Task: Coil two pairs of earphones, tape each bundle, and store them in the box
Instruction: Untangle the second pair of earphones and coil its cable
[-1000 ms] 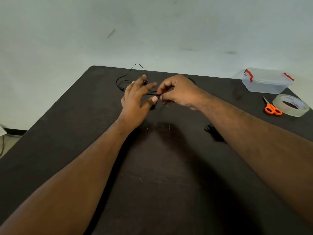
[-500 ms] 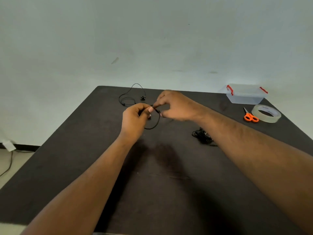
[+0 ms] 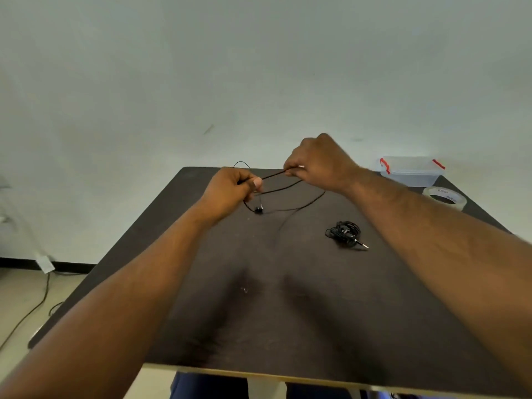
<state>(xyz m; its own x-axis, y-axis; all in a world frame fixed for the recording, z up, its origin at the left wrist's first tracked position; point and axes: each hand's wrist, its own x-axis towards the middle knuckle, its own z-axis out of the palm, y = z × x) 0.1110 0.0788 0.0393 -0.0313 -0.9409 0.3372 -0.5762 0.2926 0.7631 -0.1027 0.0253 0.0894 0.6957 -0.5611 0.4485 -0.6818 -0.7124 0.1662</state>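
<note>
The table is dark, with its near edge at the bottom. A coiled earphone bundle lies right of centre, its plug pointing near-right. Beyond it, the left hand is curled, pinching the loose earphone cable between thumb and fingers. The right hand, raised slightly farther and to the right, is also curled, pinching the same cable. The cable spans between both hands and sags toward the table; one earbud hangs below the left hand. At far right sit a tape roll and, behind it, a clear box with red latches.
</note>
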